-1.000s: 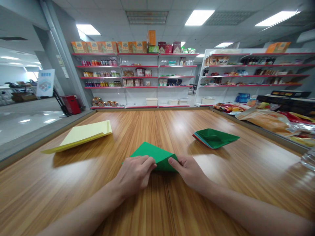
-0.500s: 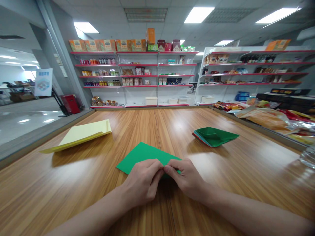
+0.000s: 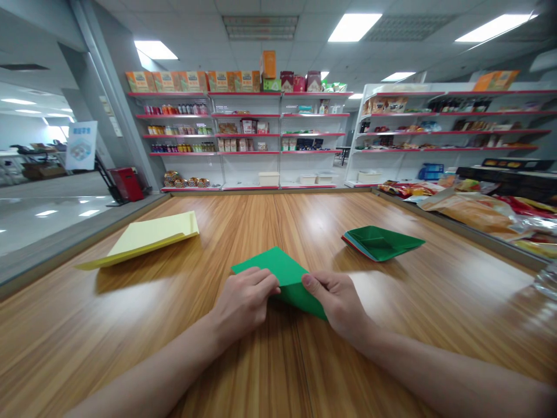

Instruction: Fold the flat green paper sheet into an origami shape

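Between my hands is a sheet of green paper [image 3: 278, 266], with a crease running across it and its near part slanting down toward me. My left hand [image 3: 248, 299] is closed on the paper's near left edge, its fingers curled. On the right side my right hand [image 3: 342, 302] pinches the paper, thumb on top and fingers hidden behind. Farther right lies a folded dark green paper piece [image 3: 383, 242], with red and blue layers showing at its left edge. A stack of pale yellow paper [image 3: 152, 235] rests to the left, its near edge curling up.
The wooden table [image 3: 278, 371] has a raised rim. Bagged snacks [image 3: 470, 212] lie beyond its right edge, and a clear container [image 3: 547, 281] stands at the far right. Stocked shelves [image 3: 248, 133] line the back. A red box [image 3: 126, 183] is on the left.
The green paper has shifted right and been turned, and its near part now tilts down. My hands have moved apart, the left one slightly leftward. The camera view has shifted slightly.
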Available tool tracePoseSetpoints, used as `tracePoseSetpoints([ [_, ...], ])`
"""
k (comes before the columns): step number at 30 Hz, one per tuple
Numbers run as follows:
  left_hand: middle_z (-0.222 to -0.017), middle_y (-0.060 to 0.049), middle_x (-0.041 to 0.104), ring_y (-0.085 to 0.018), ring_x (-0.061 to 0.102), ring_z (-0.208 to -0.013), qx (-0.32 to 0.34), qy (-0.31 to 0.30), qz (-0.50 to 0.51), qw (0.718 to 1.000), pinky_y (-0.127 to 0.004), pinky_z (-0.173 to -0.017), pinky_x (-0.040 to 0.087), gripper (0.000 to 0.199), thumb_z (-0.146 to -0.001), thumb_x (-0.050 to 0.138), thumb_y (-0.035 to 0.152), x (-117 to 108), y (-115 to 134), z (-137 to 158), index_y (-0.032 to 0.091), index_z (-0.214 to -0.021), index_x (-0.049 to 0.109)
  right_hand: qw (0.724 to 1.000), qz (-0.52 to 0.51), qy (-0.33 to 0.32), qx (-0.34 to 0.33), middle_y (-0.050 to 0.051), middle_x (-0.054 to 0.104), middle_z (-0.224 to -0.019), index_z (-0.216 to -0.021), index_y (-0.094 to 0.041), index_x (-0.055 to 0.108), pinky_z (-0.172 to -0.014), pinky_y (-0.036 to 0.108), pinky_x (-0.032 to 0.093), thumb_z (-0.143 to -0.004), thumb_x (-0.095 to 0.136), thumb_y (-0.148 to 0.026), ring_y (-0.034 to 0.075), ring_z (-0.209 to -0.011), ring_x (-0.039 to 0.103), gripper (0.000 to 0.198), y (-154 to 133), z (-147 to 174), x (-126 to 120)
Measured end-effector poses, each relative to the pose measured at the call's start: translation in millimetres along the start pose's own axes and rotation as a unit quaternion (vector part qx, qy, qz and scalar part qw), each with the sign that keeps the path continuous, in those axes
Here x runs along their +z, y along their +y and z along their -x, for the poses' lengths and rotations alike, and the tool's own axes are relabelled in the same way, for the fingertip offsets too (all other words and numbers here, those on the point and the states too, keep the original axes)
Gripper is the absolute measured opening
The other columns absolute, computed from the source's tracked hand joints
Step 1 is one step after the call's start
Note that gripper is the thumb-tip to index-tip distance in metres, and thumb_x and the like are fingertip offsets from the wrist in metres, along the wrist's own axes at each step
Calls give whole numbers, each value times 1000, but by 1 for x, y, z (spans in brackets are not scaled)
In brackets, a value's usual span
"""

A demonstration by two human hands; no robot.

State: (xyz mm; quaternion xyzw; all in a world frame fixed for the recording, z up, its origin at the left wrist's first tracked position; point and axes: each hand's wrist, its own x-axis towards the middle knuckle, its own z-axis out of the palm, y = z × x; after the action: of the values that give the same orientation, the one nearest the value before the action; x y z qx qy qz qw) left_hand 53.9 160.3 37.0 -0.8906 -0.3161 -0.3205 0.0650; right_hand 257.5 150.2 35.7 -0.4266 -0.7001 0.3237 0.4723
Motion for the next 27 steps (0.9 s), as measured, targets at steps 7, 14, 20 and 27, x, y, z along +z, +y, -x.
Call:
tracePoseSetpoints([
  [7, -78, -3, 64, -18, 58, -75, -41, -2, -5, 999, -28, -67, 44, 19, -91, 42, 12, -3, -29, 3, 18, -82, 58, 992, -101, 55, 43, -3, 30, -51, -51, -17, 42, -45, 25, 18, -81, 57, -55, 9, -48, 27, 51, 6, -11, -10],
  [14, -85, -4, 66, -19, 60, -83, -96, 77, 14, 992, -31, -76, 45, 18, -91, 45, 15, -2, -59, 9, 18, -86, 61, 974, -194, 95, 74, -1, 45, -46, -51, -17, 53, -41, 24, 30, -68, 70, -58, 11, -44, 40, 48, 2, -27, -32],
  [20, -83, -4, 67, -18, 62, -84, -256, 261, 206, 908, -30, -80, 46, 16, -88, 56, 31, -11, -52, 0, 17, -83, 62, 959, -235, 141, 72, -1, 50, -48, -57, -19, 56, -41, 25, 38, -69, 73, -52, 12, -42, 45, 39, -23, -35, -49],
  [27, -57, 5, 47, -8, 43, -47, -374, 155, 522, 751, -19, -46, 35, 35, -77, 65, 50, -11, -39, -12, 17, -71, 53, 926, -290, 179, 161, -1, 55, -49, -62, -18, 60, -43, 27, 42, -67, 75, -47, 14, -43, 49, 32, -16, -35, -43],
])
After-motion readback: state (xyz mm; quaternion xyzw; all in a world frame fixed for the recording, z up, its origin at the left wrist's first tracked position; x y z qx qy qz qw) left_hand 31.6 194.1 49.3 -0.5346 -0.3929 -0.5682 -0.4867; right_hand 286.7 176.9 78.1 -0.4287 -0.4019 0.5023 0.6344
